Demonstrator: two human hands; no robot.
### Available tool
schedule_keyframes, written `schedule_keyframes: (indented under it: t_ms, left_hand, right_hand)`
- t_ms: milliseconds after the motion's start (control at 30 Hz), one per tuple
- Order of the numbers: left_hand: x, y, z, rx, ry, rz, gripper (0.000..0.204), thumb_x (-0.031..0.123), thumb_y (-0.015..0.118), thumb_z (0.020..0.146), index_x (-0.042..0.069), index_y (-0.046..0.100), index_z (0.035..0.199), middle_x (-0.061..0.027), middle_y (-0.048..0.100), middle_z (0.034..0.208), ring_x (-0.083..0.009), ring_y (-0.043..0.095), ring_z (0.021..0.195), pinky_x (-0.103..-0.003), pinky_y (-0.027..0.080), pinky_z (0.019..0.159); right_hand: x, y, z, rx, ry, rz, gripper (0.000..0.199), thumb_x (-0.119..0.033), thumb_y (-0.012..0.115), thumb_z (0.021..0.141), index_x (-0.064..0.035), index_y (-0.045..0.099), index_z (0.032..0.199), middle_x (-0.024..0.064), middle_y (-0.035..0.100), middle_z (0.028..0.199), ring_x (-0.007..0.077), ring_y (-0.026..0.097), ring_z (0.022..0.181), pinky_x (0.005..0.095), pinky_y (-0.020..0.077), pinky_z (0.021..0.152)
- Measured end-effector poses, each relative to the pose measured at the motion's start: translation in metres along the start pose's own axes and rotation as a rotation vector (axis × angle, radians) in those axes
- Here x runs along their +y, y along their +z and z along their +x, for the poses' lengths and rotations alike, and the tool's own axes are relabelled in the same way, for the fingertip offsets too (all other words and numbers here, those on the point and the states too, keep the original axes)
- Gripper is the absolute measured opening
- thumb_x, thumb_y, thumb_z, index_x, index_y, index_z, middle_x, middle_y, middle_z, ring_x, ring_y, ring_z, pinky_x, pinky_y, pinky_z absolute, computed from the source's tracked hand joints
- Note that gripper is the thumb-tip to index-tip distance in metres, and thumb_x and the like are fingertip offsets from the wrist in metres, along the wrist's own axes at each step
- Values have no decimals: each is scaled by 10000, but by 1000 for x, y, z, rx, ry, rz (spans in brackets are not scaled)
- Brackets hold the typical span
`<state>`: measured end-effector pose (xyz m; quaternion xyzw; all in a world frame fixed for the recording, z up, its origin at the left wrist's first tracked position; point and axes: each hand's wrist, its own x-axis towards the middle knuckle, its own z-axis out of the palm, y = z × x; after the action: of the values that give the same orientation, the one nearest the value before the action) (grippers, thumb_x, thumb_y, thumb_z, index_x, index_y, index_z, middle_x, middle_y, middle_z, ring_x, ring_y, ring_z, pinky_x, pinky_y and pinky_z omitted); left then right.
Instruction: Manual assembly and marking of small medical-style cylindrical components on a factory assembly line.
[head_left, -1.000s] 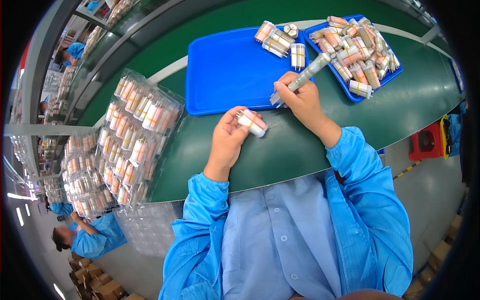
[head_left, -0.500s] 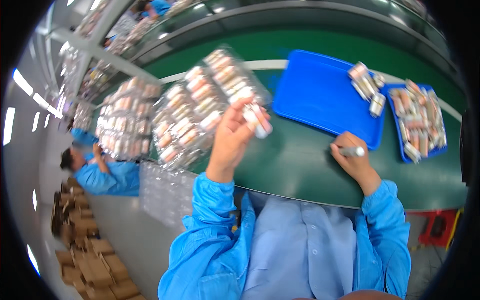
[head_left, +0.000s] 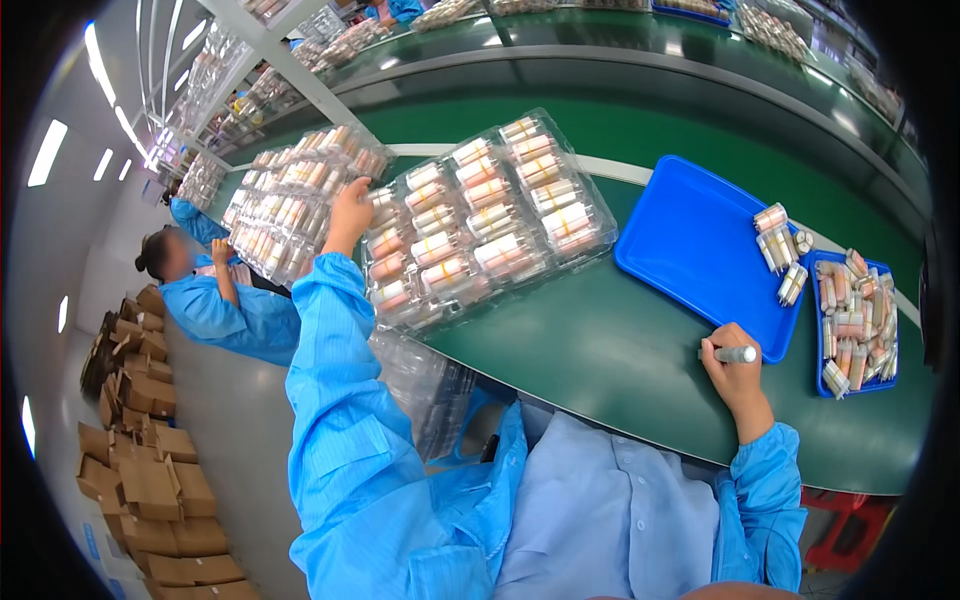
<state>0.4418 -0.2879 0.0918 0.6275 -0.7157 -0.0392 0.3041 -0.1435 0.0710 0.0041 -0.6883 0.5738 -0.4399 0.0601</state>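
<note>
The left hand (head_left: pixel 350 208) reaches out to the clear blister tray (head_left: pixel 480 220) of tubes on the green surface (head_left: pixel 600 350), fingers at its far left edge; its grip is hidden. The right hand (head_left: pixel 735 365) rests closed around a grey marker (head_left: pixel 733 354) beside the blue tray (head_left: pixel 700 250). Since half a second ago, the tube the left hand held is out of sight, possibly set down.

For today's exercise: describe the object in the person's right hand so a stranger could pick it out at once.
Start at the green worktable and find the large blue tray. Just below its near edge, the right hand holds a grey marker pen lying sideways. Unlike the small tubes nearby, it is plain grey and held.
</note>
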Motion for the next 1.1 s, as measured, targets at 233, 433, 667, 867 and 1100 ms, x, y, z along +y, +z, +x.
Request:
schedule_keyframes:
  t_ms: [233, 433, 667, 867, 1100]
  left_hand:
    - [43, -71, -97, 158, -121, -52, 186, 161, 669, 934, 19, 751, 1020, -117, 758, 910, -201, 711, 829, -324, 536, 766]
    - [29, -96, -276, -428, -317, -39, 228, 216, 749, 871, 18, 762, 982, -127, 733, 829, -215, 691, 743, -355, 535, 708]
    - [32, 3, -388, -118, -148, 385, 287, 300, 807, 823, 58, 755, 970, -135, 681, 935, -351, 616, 933, -450, 516, 823]
    - [27, 1, -394, -12, -100, 236, 164, 208, 722, 890, 59, 746, 955, -130, 667, 937, -358, 599, 915, -466, 503, 800]
    - [37, -33, -389, 44, -119, 165, 184, 192, 637, 963, 34, 730, 951, -154, 659, 918, -373, 599, 903, -467, 485, 811]
  right_hand:
    - [-2, -4, -3, -3, 10, -17, 162, 20, 749, 801, -35, 602, 762, 97, 595, 727, 271, 599, 625, 370, 457, 559]
    - [3, 3, -4, -37, -55, 10, 163, 20, 737, 822, -29, 594, 762, 101, 599, 724, 262, 596, 620, 364, 448, 557]
    - [16, 8, -11, -9, 13, 49, 177, -7, 719, 881, -25, 579, 774, 79, 572, 730, 174, 510, 590, 329, 377, 528]
    - [10, 14, -15, 8, 51, 95, 177, -22, 685, 911, -22, 565, 780, 66, 556, 737, 160, 503, 621, 324, 385, 559]
    - [-93, 61, -16, -240, -192, 392, 117, -8, 711, 860, -26, 611, 802, 105, 620, 762, 231, 622, 680, 354, 483, 601]
